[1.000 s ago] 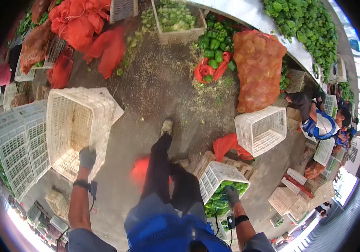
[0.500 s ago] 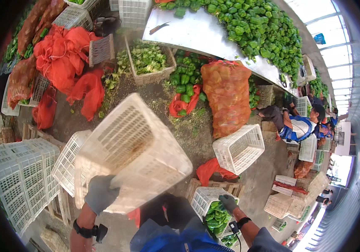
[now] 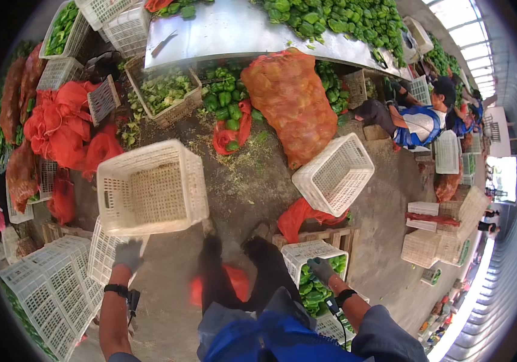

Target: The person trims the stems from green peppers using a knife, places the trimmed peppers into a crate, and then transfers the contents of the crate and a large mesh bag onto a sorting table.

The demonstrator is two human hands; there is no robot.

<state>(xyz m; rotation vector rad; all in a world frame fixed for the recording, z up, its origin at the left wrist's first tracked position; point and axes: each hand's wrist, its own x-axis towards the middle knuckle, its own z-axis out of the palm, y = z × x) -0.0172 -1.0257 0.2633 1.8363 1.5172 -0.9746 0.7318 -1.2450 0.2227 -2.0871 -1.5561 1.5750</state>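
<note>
A white, slotted plastic crate (image 3: 193, 192), tilted with its brown-stained inside showing, is just beyond my left hand (image 3: 129, 255). That hand wears a grey glove; its fingers are spread and hold nothing, a small gap short of the crate. Whether the crate touches the floor, I cannot tell. On my right, a second white crate (image 3: 298, 256) contains green peppers (image 3: 314, 297). My gloved right hand (image 3: 320, 269) is over that crate, against the peppers; its fingertips are not clear enough to show a grip.
White crates (image 3: 53, 289) are stacked at left. An orange mesh sack (image 3: 291, 105) and an empty white crate (image 3: 337, 172) stand ahead. A metal table (image 3: 210, 33) bears a pepper heap and a knife (image 3: 164, 43). Red netting (image 3: 307, 218) lies on the floor. A co-worker (image 3: 418, 123) sits at right.
The white crate has left my left hand, moving away from me and turning. My left hand has opened and shifted slightly left. My right hand remains at the pepper crate.
</note>
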